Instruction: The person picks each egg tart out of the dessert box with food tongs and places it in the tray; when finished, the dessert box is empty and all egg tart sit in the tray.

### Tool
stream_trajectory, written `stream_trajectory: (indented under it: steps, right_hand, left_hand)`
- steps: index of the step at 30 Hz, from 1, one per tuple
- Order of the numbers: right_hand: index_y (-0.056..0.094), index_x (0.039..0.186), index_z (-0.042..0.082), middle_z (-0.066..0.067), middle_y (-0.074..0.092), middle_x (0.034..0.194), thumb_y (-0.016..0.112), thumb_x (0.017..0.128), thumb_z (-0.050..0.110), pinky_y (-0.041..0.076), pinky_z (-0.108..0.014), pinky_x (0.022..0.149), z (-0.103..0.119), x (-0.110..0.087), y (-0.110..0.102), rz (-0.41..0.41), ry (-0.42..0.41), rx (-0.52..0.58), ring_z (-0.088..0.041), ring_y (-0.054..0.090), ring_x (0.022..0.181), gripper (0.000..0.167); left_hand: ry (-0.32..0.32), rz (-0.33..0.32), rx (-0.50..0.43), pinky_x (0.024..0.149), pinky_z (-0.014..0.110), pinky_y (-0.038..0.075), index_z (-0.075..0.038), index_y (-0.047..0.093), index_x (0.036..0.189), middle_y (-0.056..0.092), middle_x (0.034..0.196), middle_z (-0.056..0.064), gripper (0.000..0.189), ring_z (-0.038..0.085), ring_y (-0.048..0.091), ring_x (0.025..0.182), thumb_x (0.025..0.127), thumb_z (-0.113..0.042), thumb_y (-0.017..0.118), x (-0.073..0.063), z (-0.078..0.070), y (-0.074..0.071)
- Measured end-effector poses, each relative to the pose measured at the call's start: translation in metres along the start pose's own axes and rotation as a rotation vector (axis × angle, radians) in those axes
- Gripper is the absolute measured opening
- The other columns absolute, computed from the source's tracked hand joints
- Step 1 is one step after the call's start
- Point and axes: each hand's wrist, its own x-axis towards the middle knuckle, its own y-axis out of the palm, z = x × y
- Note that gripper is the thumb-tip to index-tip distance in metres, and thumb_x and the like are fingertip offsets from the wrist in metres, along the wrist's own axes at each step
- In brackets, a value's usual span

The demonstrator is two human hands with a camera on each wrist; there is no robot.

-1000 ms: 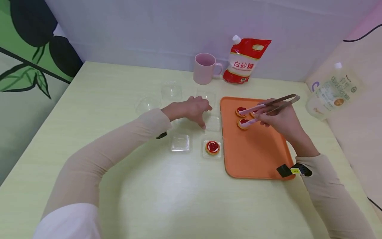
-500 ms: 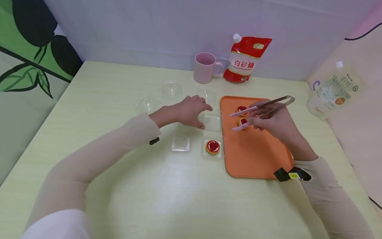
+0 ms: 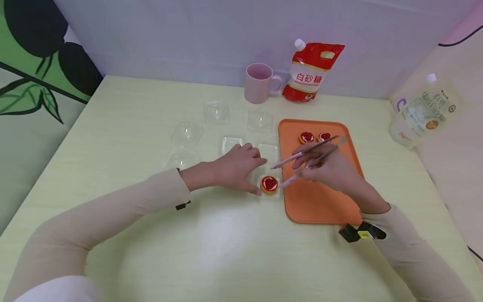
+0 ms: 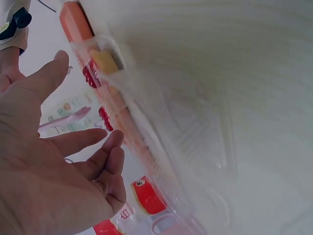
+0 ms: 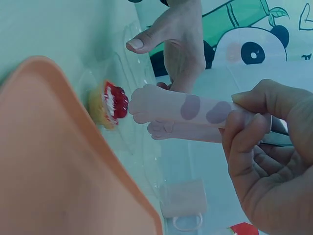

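My right hand (image 3: 326, 167) grips a pair of metal tongs (image 5: 190, 110) with pink paw-shaped tips. The tips stand apart at the tray's left edge, close to a small tart (image 3: 269, 184) with red topping. That tart sits in a clear plastic container base (image 4: 183, 117), nearest the front. Holding nothing, my left hand (image 3: 235, 170) has its fingers spread just left of the tart, thumb tip by the container's edge; contact is unclear. On the orange tray (image 3: 320, 201) two more red-topped tarts (image 3: 306, 137) show at the back; the right hand hides part of the tray.
Several clear containers and lids (image 3: 216, 112) lie left of the tray, partly behind the left hand. A pink mug (image 3: 258, 84) and a red sugar pouch (image 3: 307, 75) stand at the back wall. A pale spouted pouch (image 3: 424, 115) is at the right.
My right hand has moved the tongs left and toward me, from the tray's tarts to the one in the container. My left hand has come nearer to me, to that container's left side.
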Motion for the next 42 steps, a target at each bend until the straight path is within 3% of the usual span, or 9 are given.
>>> stream_trajectory:
  steps: [5, 15, 28, 37, 42]
  right_hand:
    - [0.072, 0.113, 0.009, -0.007, 0.076, 0.093, 0.069, 0.083, 0.003, 0.05, -0.026, 0.066, -0.002, 0.0, 0.008, 0.025, 0.0, -0.065, -0.013, 0.066, 0.08, 0.031]
    - [0.07, 0.114, 0.008, -0.003, 0.077, 0.093, 0.071, 0.083, 0.004, 0.051, -0.024, 0.075, -0.003, 0.004, 0.019, 0.06, -0.026, -0.127, -0.016, 0.065, 0.086, 0.032]
    - [0.071, 0.107, 0.004, -0.006, 0.077, 0.087, 0.075, 0.078, -0.001, 0.051, -0.023, 0.07, -0.007, 0.01, 0.026, 0.067, -0.084, -0.14, -0.018, 0.065, 0.079, 0.03]
    - [0.07, 0.108, 0.004, -0.004, 0.077, 0.088, 0.077, 0.081, 0.005, 0.054, -0.023, 0.073, -0.003, 0.014, 0.03, 0.117, -0.059, -0.159, -0.017, 0.067, 0.078, 0.028]
    - [0.071, 0.106, 0.003, -0.005, 0.077, 0.086, 0.077, 0.081, 0.005, 0.055, -0.025, 0.067, -0.005, 0.017, 0.029, 0.125, -0.079, -0.151, -0.016, 0.067, 0.076, 0.025]
  left_hand:
    - [-0.005, 0.017, 0.031, 0.093, 0.038, 0.035, -0.008, 0.058, 0.138, 0.055, 0.126, 0.005, 0.083, 0.023, 0.044, 0.118, 0.078, -0.061, 0.077, 0.003, -0.004, 0.008]
    - [-0.005, 0.001, 0.046, 0.09, 0.037, 0.035, -0.01, 0.064, 0.132, 0.055, 0.121, 0.004, 0.075, 0.022, 0.045, 0.114, 0.077, -0.059, 0.078, 0.004, -0.006, 0.013]
    - [0.004, -0.001, 0.044, 0.089, 0.037, 0.036, -0.008, 0.064, 0.132, 0.055, 0.119, 0.004, 0.076, 0.022, 0.046, 0.113, 0.077, -0.057, 0.08, 0.004, -0.007, 0.013]
    - [-0.003, 0.015, 0.058, 0.089, 0.037, 0.036, -0.008, 0.065, 0.131, 0.056, 0.119, 0.005, 0.075, 0.022, 0.046, 0.113, 0.077, -0.057, 0.08, 0.004, -0.009, 0.01]
    - [-0.001, 0.013, 0.064, 0.089, 0.037, 0.036, -0.008, 0.066, 0.13, 0.056, 0.118, 0.005, 0.074, 0.022, 0.046, 0.112, 0.076, -0.058, 0.08, 0.005, -0.008, 0.011]
